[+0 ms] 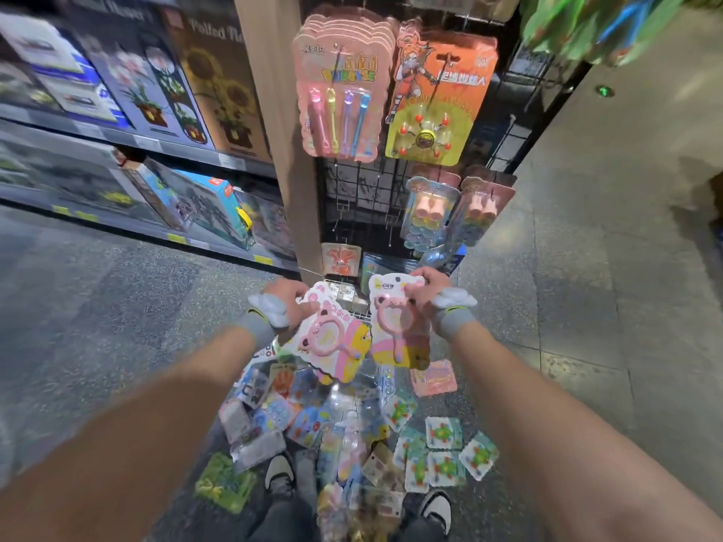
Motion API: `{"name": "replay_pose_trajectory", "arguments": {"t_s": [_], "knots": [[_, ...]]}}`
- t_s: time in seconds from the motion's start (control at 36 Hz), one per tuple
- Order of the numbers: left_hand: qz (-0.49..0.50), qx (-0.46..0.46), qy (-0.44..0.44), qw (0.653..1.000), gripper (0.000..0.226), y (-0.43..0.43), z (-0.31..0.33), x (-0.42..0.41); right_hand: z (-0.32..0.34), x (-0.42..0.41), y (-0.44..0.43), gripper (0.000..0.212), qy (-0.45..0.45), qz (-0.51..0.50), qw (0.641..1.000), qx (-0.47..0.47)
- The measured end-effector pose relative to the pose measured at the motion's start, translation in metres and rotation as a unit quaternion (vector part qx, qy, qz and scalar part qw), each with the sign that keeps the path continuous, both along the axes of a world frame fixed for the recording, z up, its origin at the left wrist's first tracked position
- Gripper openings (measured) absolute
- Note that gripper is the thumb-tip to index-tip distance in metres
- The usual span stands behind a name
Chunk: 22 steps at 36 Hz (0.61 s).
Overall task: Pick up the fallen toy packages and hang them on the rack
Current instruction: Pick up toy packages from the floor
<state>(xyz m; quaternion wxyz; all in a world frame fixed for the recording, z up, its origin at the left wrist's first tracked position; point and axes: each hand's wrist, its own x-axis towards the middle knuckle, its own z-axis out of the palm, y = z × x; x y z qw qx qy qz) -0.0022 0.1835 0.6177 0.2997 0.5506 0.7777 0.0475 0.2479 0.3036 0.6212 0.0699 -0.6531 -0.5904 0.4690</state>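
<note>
My left hand [291,297] grips a small stack of pink bear toy packages [328,338] by the top edge. My right hand [424,291] pinches a single matching pink bear package [395,326] at its top, upright, beside the stack. Both are held low in front of the black wire rack [364,189], below its bare hooks [344,213]. Several more fallen packages [352,432] lie heaped on the floor below my hands, among them green turtle packs [444,451].
On the rack hang pink wand packs [338,99], an orange spinner pack [434,103] and pastel cup packs [430,213]. A wooden post [281,131] borders the rack on the left, with shelves of boxed sets [137,91] beyond. My shoes [279,473] stand among the pile.
</note>
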Motion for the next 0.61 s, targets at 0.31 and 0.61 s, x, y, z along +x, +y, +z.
{"name": "replay_pose_trajectory", "arguments": {"t_s": [0.31, 0.61], "knots": [[0.019, 0.007, -0.025, 0.999, 0.026, 0.025, -0.042, -0.016, -0.032, -0.031, 0.046, 0.015, -0.034, 0.075, 0.994, 0.069], [0.037, 0.080, -0.032, 0.996, 0.028, 0.068, -0.149, -0.028, -0.111, -0.046, 0.091, 0.013, -0.021, 0.050, 0.981, 0.187]]}}
